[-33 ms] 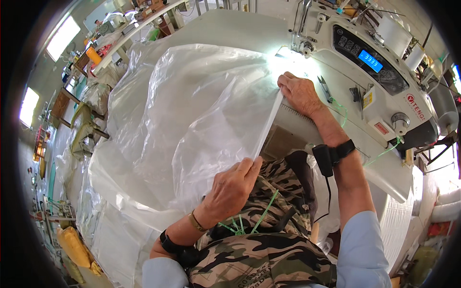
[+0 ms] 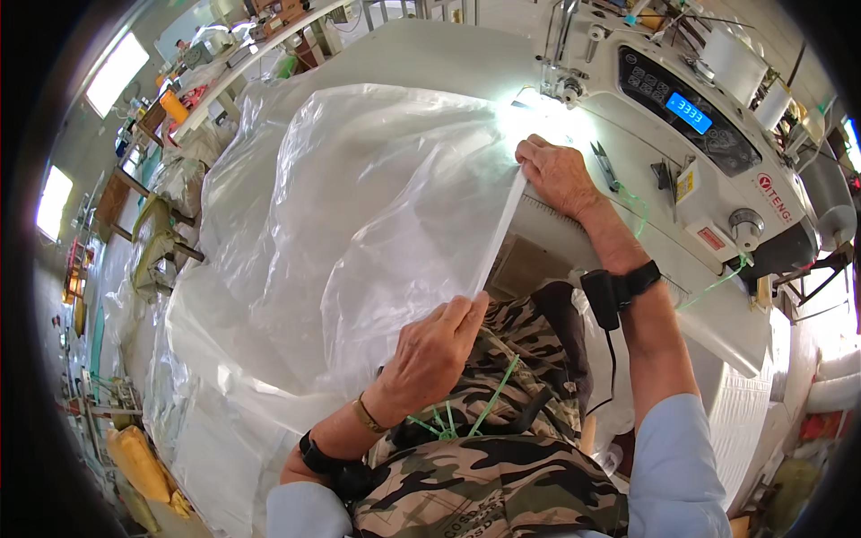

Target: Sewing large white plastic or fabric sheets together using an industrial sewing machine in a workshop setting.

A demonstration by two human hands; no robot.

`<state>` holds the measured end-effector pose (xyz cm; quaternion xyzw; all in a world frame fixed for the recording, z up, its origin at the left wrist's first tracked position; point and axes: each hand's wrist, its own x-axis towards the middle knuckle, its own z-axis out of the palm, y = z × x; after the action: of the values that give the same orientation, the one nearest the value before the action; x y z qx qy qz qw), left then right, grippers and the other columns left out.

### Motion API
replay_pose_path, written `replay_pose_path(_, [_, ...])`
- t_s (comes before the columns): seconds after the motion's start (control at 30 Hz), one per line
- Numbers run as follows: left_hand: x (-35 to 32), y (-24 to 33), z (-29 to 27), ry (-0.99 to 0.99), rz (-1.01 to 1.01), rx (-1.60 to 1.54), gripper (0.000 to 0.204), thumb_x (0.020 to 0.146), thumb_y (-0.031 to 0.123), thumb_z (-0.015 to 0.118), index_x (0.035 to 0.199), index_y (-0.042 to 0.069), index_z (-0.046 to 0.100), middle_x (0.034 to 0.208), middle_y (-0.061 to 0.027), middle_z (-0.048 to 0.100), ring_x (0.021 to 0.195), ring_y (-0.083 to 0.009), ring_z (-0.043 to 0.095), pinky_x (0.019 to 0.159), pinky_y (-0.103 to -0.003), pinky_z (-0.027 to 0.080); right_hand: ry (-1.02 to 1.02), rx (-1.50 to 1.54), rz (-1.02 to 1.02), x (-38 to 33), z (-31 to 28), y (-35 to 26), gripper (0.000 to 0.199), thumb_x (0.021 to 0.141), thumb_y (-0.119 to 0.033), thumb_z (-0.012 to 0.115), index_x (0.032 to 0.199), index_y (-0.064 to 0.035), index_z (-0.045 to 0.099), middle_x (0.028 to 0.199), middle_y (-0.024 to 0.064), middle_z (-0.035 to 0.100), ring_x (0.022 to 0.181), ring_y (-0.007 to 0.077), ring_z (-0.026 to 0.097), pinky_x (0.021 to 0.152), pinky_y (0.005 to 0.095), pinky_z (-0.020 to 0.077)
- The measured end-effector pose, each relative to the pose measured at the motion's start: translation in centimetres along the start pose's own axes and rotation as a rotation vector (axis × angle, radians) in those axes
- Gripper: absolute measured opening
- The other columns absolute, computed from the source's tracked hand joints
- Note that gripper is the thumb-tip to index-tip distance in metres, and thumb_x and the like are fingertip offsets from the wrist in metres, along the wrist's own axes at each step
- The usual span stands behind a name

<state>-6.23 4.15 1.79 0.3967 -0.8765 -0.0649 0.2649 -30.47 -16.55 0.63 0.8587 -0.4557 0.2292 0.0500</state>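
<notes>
A large translucent white plastic sheet (image 2: 359, 224) lies heaped over the sewing table and spills off its left side. Its folded edge (image 2: 502, 224) runs taut between my two hands. My left hand (image 2: 435, 345) pinches the near end of that edge above my lap. My right hand (image 2: 556, 170) holds the far end down on the machine bed, just in front of the lit needle area (image 2: 560, 90). The white sewing machine (image 2: 717, 125), with a blue display, stands right of my right hand. Both wrists wear black bands.
Small thread snips (image 2: 605, 166) lie on the machine bed beside my right hand. Loose green threads (image 2: 484, 399) rest on my camouflage apron. A white spool (image 2: 735, 58) sits on top of the machine. Cluttered workbenches (image 2: 175, 103) line the far left, and a yellow bundle (image 2: 134, 457) lies low left.
</notes>
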Motion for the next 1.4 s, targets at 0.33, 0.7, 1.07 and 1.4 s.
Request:
replay_pose_path(0.33, [-0.8, -0.6, 3.2, 0.075, -0.049, 0.021, 0.042, 0.086, 0.007, 0.066, 0.124, -0.008, 0.055, 0.088, -0.0115, 0.051, 0.071, -0.0260, 0.057, 0.061, -0.036, 0.047, 0.089, 0.065, 0.033, -0.6, 0.6, 0.4, 0.020, 0.083, -0.016, 0.058, 0.101, -0.0088, 0.060, 0.103, 0.0055, 0.062, 0.084, 0.0269, 0.066, 0.073, 0.0402, 0.0526])
replay_pose_path(0.7, [0.8, -1.6, 4.3, 0.071, -0.086, -0.020, 0.020, 0.085, 0.006, 0.063, 0.104, 0.000, 0.065, 0.076, -0.0109, 0.055, 0.064, -0.0296, 0.058, 0.057, -0.038, 0.045, 0.065, -0.180, 0.287, -0.4, -0.5, -0.2, 0.030, 0.086, -0.035, 0.063, 0.094, -0.0056, 0.065, 0.097, 0.0079, 0.062, 0.100, 0.0223, 0.058, 0.085, 0.0383, 0.0441])
replay_pose_path(1.07, [1.3, -3.8, 4.9, 0.010, -0.031, -0.078, 0.020, 0.079, 0.000, 0.065, 0.100, 0.000, 0.066, 0.071, -0.0108, 0.055, 0.059, -0.0286, 0.057, 0.052, -0.037, 0.044, -0.153, -0.048, 0.328, -0.4, -0.4, -1.0, 0.061, 0.090, -0.045, 0.058, 0.122, 0.0065, 0.055, 0.120, 0.0189, 0.060, 0.118, 0.0295, 0.053, 0.100, 0.0413, 0.0376])
replay_pose_path(1.4, [7.5, -6.7, 4.1, 0.055, 0.002, -0.060, 0.018, 0.083, -0.001, 0.061, 0.100, 0.001, 0.064, 0.072, -0.0128, 0.055, 0.060, -0.0331, 0.057, 0.054, -0.041, 0.045, -0.139, 0.061, 0.237, -0.9, 0.8, -0.6, 0.087, 0.089, -0.057, 0.054, 0.139, 0.0107, 0.035, 0.142, 0.0274, 0.043, 0.137, 0.0373, 0.036, 0.113, 0.0498, 0.0254])
